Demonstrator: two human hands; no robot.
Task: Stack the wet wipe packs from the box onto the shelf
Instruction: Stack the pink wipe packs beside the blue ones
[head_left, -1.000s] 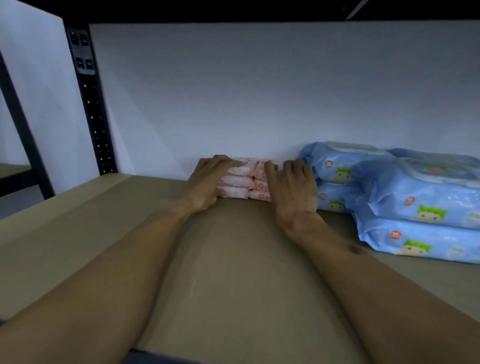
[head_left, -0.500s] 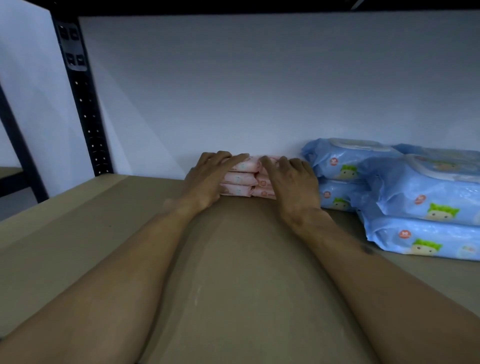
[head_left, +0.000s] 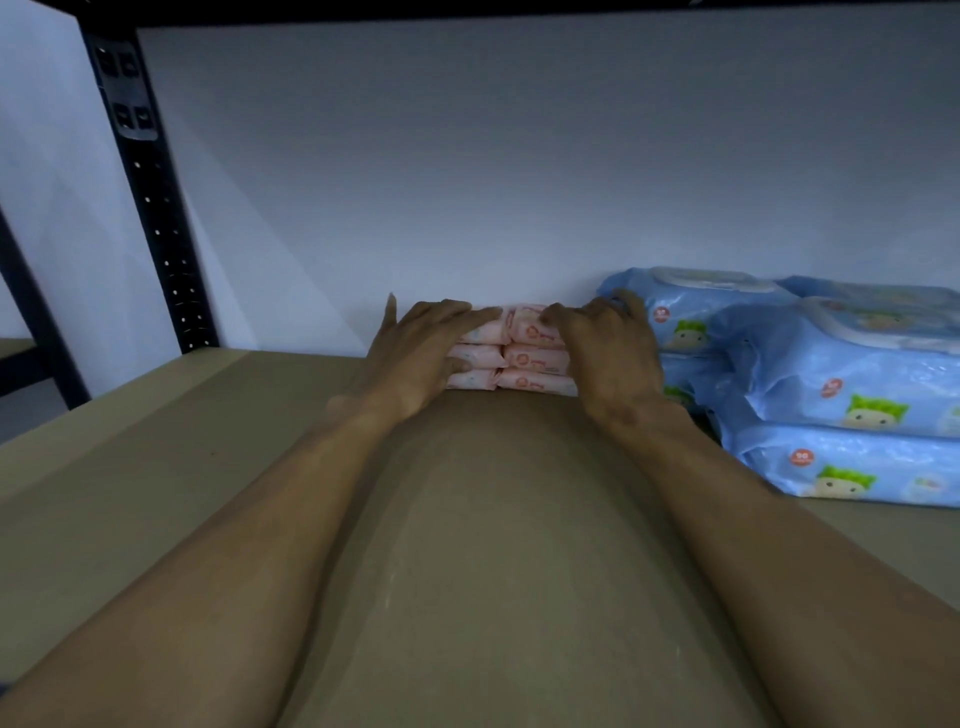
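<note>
Squaring a stack of pink packs at the rear of the shelf. The packs stand in two columns of three, side by side and touching, set against the back wall. The left hand lies on the left column with its fingers nearly straight across the top pack and its thumb raised behind. The right hand has its fingers curled over the top of the right column. The hands are apart, one on each column. Just right of them, larger blue packs lie stacked two high in at least two piles, the nearer pile standing forward of the pink ones. Progress, as judged: several packs are placed, and this stack appears seated, needing only release. The box is out of view, so how many packs remain cannot be told.
</note>
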